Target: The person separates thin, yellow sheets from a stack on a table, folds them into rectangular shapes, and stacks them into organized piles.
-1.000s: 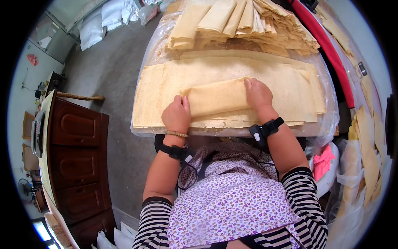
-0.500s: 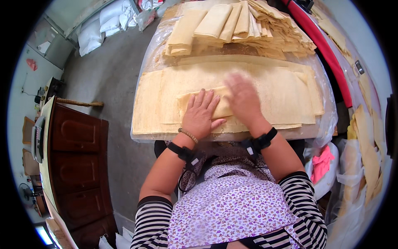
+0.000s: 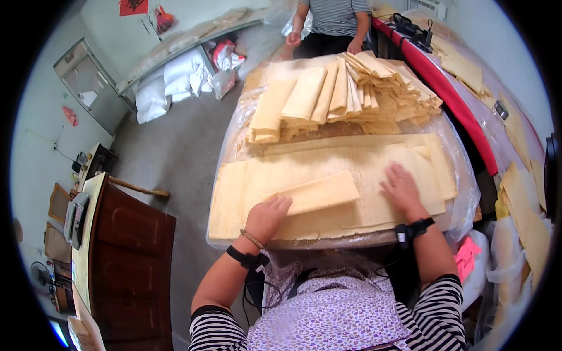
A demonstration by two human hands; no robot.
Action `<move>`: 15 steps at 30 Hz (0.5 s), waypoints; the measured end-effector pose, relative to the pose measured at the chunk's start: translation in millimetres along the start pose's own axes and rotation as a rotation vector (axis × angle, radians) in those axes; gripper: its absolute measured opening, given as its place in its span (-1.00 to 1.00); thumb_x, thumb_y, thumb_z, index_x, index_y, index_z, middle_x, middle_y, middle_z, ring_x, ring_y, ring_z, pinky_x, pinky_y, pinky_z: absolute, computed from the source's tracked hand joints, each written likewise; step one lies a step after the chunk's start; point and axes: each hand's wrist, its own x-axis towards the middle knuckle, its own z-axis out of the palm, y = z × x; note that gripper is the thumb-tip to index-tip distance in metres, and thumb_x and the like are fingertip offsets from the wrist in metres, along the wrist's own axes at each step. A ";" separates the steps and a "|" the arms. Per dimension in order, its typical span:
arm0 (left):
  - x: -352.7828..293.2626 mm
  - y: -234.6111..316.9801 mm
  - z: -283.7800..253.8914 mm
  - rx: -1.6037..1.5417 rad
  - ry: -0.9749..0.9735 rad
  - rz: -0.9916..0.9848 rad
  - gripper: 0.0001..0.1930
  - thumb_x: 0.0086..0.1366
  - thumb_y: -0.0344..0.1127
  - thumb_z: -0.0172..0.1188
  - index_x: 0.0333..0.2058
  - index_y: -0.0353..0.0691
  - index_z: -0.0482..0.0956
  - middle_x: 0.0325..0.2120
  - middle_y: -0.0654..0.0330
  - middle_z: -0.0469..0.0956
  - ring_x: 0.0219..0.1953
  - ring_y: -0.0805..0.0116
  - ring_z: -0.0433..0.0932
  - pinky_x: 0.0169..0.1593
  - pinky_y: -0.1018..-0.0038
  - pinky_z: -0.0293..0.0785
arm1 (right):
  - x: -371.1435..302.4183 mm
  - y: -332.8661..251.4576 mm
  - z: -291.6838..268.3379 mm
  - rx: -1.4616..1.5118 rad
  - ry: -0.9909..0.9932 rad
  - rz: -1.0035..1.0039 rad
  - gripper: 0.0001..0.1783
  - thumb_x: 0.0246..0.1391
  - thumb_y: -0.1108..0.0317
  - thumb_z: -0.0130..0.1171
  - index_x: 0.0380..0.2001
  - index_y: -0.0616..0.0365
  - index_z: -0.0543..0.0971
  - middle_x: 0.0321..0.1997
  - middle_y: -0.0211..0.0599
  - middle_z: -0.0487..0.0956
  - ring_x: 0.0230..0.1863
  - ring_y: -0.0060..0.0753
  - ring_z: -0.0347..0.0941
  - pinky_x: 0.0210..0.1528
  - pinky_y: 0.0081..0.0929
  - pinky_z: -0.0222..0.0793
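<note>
A narrow folded tan sheet (image 3: 322,194), like dried tofu skin, lies tilted in front of me, its right end higher. My left hand (image 3: 267,217) is closed on its left end, the thumb hidden beneath the fingers. To the right, my right hand (image 3: 403,190) has its fingers spread over the wide flat tan sheets (image 3: 246,175) and holds nothing. Those sheets lie in an overlapping layer along the near side of the table. Beyond them is a big pile of folded tan sheets (image 3: 304,96), fanned out side by side.
Clear plastic (image 3: 465,175) covers the table and hangs past its edges. Across the table is another person (image 3: 336,23) in a striped top. A long red cloth-edged surface (image 3: 451,88) runs along the right. A dark wooden cabinet (image 3: 132,251) stands at left; white sacks (image 3: 184,73) lie behind.
My right hand has moved right, off the folded sheet. My left hand has shifted from lying flat on it to gripping its left end. The view has tilted up, showing the other person.
</note>
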 end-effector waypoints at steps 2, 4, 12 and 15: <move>18.8 -0.6 -20.9 -0.025 -0.064 -0.127 -0.57 0.22 -0.42 0.12 0.09 -0.07 0.55 -0.35 0.14 0.67 -0.36 0.18 0.66 -0.35 0.30 0.58 | -16.0 23.9 -22.1 0.026 0.038 0.148 -0.31 0.26 -0.05 0.06 0.33 0.11 0.36 0.50 -0.11 0.22 0.54 -0.07 0.04 0.52 -0.09 -0.09; 44.4 -10.0 -29.5 -0.056 -0.010 -0.290 -0.52 0.22 -0.41 0.13 0.14 0.05 0.54 -0.60 0.11 0.60 -0.61 0.08 0.58 -0.51 0.20 0.50 | -30.8 44.9 -26.0 0.073 0.139 0.142 -0.34 0.24 0.05 0.13 0.33 0.10 0.37 0.49 -0.11 0.24 0.52 -0.04 0.07 0.51 -0.07 -0.06; 232.4 -55.6 -23.7 0.462 0.243 -0.498 -0.63 0.34 -0.28 0.10 0.12 -0.03 0.54 -0.68 0.19 0.57 -0.66 0.10 0.57 -0.60 0.24 0.44 | -35.8 36.5 -30.6 0.118 0.235 0.134 -0.37 0.15 0.12 0.23 0.26 0.11 0.44 0.44 -0.07 0.31 0.49 -0.01 0.12 0.50 -0.05 -0.02; 285.6 -77.9 42.4 0.503 0.143 -0.540 -0.67 0.36 -0.14 0.12 0.00 -0.15 0.57 -0.62 0.25 0.62 -0.59 0.14 0.63 -0.51 0.23 0.53 | -31.6 27.9 -31.3 0.147 0.239 0.126 -0.36 0.14 0.12 0.24 0.25 0.11 0.45 0.43 -0.06 0.31 0.49 -0.02 0.12 0.49 -0.04 -0.02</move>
